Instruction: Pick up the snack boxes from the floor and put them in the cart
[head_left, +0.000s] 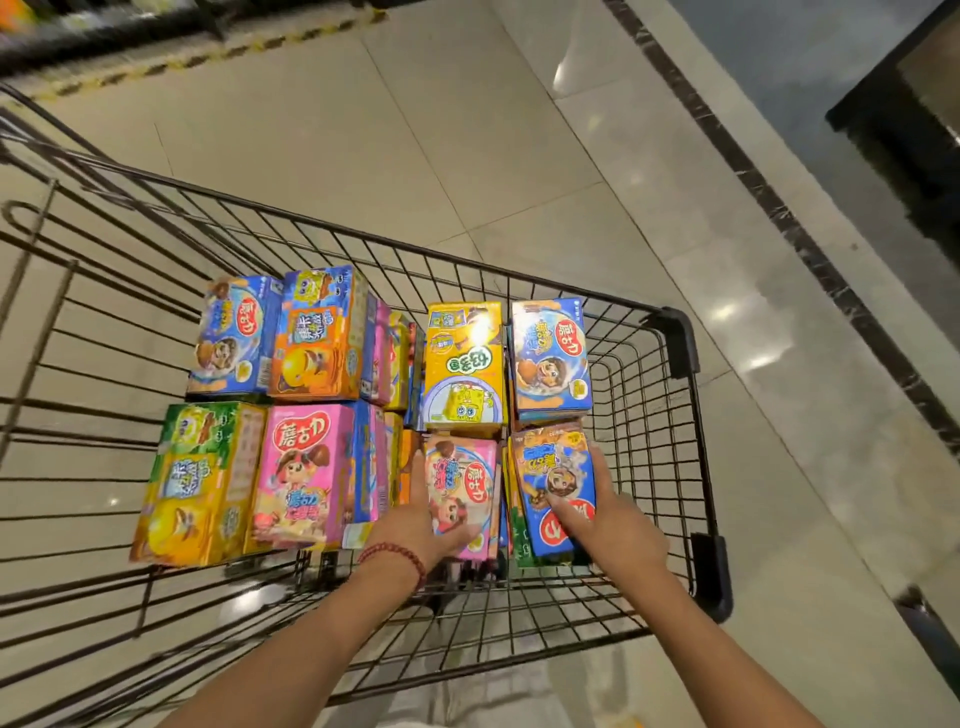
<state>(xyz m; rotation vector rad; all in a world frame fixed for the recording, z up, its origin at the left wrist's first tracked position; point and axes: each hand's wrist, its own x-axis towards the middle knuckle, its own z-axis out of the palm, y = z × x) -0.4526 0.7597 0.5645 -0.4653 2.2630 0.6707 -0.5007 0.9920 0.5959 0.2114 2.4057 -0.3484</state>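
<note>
A black wire cart (680, 338) fills the view, with several colourful snack boxes stacked inside it. My left hand (415, 519) grips a pink snack box (462, 488) by its near left side, at the near middle of the cart. My right hand (613, 514) holds a blue snack box (558, 478) at the near right, thumb on its face and fingers along its right edge. Both boxes rest on top of the stacks. Behind them lie a yellow box (465, 369) and another blue box (550, 358).
More boxes fill the cart's left side: a green-yellow one (197, 478), a pink one (306, 478), an orange one (322, 338) and a blue one (236, 335). Shiny tiled floor (467, 130) surrounds the cart. A dark shelf base (104, 31) runs along the top left.
</note>
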